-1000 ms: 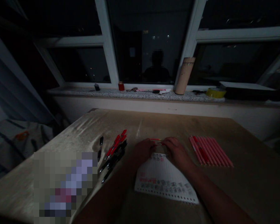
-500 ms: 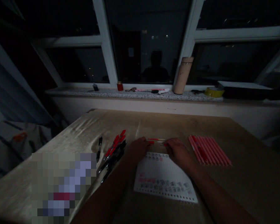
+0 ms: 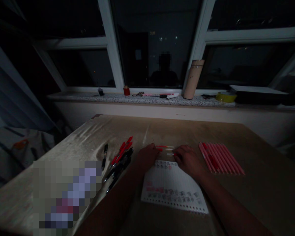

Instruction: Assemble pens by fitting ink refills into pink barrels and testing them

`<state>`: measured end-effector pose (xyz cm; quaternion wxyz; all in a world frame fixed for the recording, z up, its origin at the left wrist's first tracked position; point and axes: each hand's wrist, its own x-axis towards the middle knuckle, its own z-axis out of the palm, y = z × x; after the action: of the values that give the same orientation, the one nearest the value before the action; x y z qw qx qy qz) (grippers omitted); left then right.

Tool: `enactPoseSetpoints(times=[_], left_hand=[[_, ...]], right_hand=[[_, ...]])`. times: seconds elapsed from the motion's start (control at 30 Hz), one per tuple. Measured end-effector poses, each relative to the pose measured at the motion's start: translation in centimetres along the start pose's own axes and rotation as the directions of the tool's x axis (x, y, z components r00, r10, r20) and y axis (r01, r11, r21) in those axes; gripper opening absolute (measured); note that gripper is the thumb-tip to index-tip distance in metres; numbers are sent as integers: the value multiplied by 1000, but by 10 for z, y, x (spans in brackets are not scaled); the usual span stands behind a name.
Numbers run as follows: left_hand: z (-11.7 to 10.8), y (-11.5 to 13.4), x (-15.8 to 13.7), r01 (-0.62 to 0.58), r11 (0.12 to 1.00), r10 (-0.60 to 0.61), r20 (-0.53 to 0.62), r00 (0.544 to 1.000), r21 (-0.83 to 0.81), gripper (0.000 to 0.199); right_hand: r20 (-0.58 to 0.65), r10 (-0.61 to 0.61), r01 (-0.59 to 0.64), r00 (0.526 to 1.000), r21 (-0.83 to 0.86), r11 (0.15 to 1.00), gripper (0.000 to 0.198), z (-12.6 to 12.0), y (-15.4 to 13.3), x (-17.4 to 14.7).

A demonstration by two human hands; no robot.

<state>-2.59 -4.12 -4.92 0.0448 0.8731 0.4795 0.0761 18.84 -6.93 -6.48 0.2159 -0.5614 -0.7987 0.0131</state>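
Beyond the top of a spiral notepad with red and black marks, both my hands work close together. My left hand is closed, fingertips at a small red pen part. My right hand pinches a pen piece that has a clear end pointing left and some red at the fingers. Just past the fingertips lies a thin red pen refill. Dim light and the fingers hide exactly how these pieces are gripped.
Left of my hands are red pens, black pens and a single black pen. A row of pink pencils lies right. A tumbler and yellow tape roll stand on the windowsill. A blurred patch covers the table's left front.
My right hand has shifted slightly, and more of the clear-ended pen piece shows between the hands. The left hand stays almost in place.
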Motion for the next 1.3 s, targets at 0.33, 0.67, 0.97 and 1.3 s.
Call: enactPoseSetpoints(times=[0.33, 0.67, 0.97, 1.3], left_hand=[[-1, 2, 1, 15, 998, -15, 3, 1000, -61, 31], [9, 0, 4, -81, 995, 79, -45, 996, -60, 29], [7, -2, 3, -152, 985, 147, -70, 987, -83, 29], [0, -23, 3, -56, 998, 55, -25, 998, -24, 28]], right_hand=[[43, 5, -4, 999, -19, 1000, 16, 2, 1, 2], [-31, -91, 90, 995, -27, 996, 19, 9, -11, 8], [-42, -163, 160, 986, -67, 985, 22, 12, -20, 11], [-28, -135, 132, 990, -92, 987, 21, 12, -19, 15]])
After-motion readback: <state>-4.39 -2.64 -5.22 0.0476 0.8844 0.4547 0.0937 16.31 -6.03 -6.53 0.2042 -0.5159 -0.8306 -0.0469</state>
